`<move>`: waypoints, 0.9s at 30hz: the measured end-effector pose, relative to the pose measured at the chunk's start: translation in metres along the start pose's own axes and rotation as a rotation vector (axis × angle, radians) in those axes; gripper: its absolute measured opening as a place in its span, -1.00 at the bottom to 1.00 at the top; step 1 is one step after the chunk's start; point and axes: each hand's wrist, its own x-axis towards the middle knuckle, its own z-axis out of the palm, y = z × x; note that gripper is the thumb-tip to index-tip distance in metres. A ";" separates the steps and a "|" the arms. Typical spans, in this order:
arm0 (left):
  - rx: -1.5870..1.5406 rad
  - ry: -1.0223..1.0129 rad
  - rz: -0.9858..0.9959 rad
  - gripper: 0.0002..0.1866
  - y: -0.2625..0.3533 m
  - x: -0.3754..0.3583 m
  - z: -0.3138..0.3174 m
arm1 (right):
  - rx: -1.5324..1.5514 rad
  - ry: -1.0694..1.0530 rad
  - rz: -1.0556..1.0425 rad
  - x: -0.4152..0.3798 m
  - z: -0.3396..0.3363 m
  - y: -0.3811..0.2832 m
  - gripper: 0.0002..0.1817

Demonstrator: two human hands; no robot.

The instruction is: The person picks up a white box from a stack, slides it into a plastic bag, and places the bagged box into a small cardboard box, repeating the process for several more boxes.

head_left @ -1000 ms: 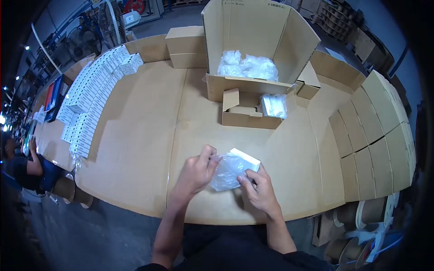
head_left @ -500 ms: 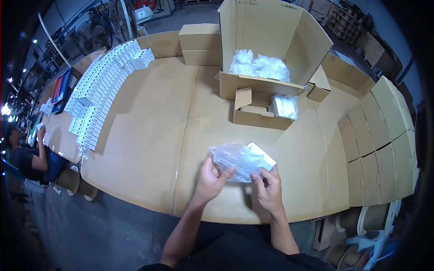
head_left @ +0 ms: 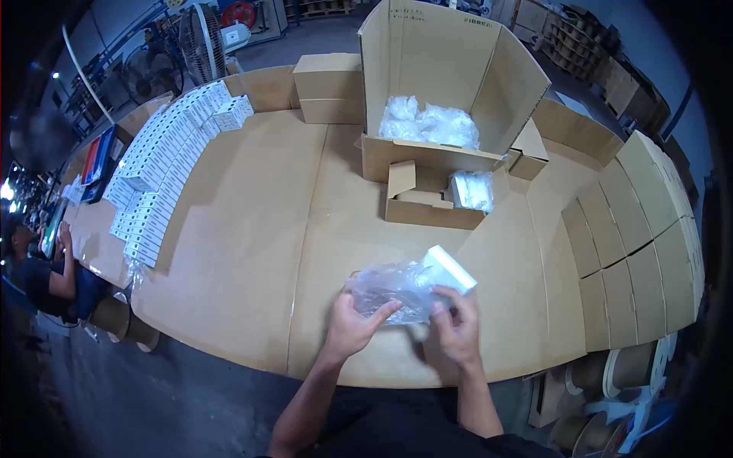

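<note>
Across most of the frame is my cardboard-covered surface [head_left: 252,252]. At top center sits a big open carton [head_left: 439,84] with bagged stuff inside, and a smaller open box [head_left: 427,200] is right in front of it. Upper left has rows of little white boxes [head_left: 164,164]. Lower center, my left hand [head_left: 353,327] is pinching a clear plastic bag [head_left: 389,288], and my right hand [head_left: 456,328] grips the bag's other end, where a white box [head_left: 450,270] pokes out to the upper right.

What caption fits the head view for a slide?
Left hand and right hand hold a clear plastic bag around a small white box over a cardboard-covered table.
</note>
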 end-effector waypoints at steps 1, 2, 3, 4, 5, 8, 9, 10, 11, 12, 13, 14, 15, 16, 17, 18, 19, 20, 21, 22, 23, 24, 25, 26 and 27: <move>0.056 0.018 0.039 -0.50 -0.001 0.000 -0.001 | -0.050 0.022 -0.024 0.006 -0.010 -0.004 -0.78; 0.111 0.035 0.076 -0.52 -0.005 -0.001 -0.003 | 0.042 0.109 -0.073 0.014 -0.016 -0.011 -0.79; 0.166 0.052 0.111 -0.53 -0.007 -0.002 -0.004 | 0.033 0.075 -0.173 0.021 -0.024 -0.015 -0.80; 0.145 0.040 0.107 -0.52 -0.004 -0.002 -0.004 | 0.023 0.042 -0.275 0.028 -0.034 -0.017 -0.80; 0.123 0.028 0.103 -0.51 -0.001 -0.002 -0.002 | 0.013 0.009 -0.377 0.036 -0.043 -0.018 -0.80; 0.058 -0.021 0.077 -0.49 0.004 -0.004 0.001 | -0.126 -0.090 -0.639 0.063 -0.046 -0.040 -0.64; 0.037 -0.035 0.067 -0.48 0.005 -0.005 0.002 | -0.169 -0.133 -0.760 0.073 -0.044 -0.050 -0.60; 0.057 -0.038 0.060 -0.48 0.006 -0.005 0.003 | -0.158 -0.189 -0.766 0.079 -0.041 -0.053 -0.62; 0.076 -0.038 0.051 -0.48 0.009 -0.005 0.003 | -0.146 -0.249 -0.771 0.084 -0.039 -0.056 -0.63; 0.095 -0.038 0.042 -0.48 0.010 -0.007 0.004 | -0.133 -0.309 -0.775 0.087 -0.037 -0.057 -0.64; 0.100 -0.040 0.059 -0.49 0.007 -0.006 0.003 | -0.134 -0.362 -0.771 0.088 -0.036 -0.060 -0.65; 0.106 -0.041 0.078 -0.49 0.002 -0.004 0.002 | -0.136 -0.415 -0.768 0.091 -0.036 -0.064 -0.67; 0.111 -0.042 0.093 -0.49 -0.001 -0.004 0.001 | -0.136 -0.470 -0.763 0.092 -0.035 -0.066 -0.69; 0.111 -0.029 0.091 -0.50 -0.001 -0.004 0.001 | -0.135 -0.500 -0.768 0.093 -0.032 -0.065 -0.72; 0.110 -0.018 0.089 -0.50 -0.001 -0.004 0.001 | -0.145 -0.513 -0.752 0.092 -0.030 -0.064 -0.73; 0.110 -0.010 0.087 -0.50 -0.002 -0.003 0.002 | -0.156 -0.525 -0.735 0.091 -0.028 -0.062 -0.75; 0.093 -0.002 0.063 -0.51 -0.002 -0.002 0.003 | -0.167 -0.536 -0.717 0.090 -0.026 -0.061 -0.76; 0.075 0.007 0.039 -0.52 -0.004 -0.001 0.003 | -0.107 -0.498 -0.670 0.090 -0.024 -0.060 -0.76; 0.057 0.019 0.012 -0.53 -0.005 -0.001 0.003 | -0.097 -0.486 -0.640 0.089 -0.025 -0.057 -0.74; 0.121 0.005 0.026 -0.52 -0.007 -0.001 0.001 | -0.088 -0.474 -0.610 0.090 -0.027 -0.053 -0.73; 0.184 -0.010 0.041 -0.51 -0.009 0.001 0.000 | -0.079 -0.462 -0.581 0.090 -0.027 -0.052 -0.72; 0.246 -0.027 0.056 -0.50 -0.010 0.002 -0.001 | -0.062 -0.443 -0.565 0.091 -0.025 -0.056 -0.73; 0.187 -0.023 0.038 -0.48 -0.012 0.002 0.000 | -0.055 -0.445 -0.489 0.089 -0.023 -0.057 -0.73; 0.129 -0.020 0.023 -0.46 -0.014 0.001 0.002 | -0.051 -0.444 -0.416 0.085 -0.022 -0.058 -0.74; 0.070 -0.017 0.008 -0.43 -0.016 0.002 0.003 | -0.045 -0.443 -0.343 0.083 -0.021 -0.058 -0.75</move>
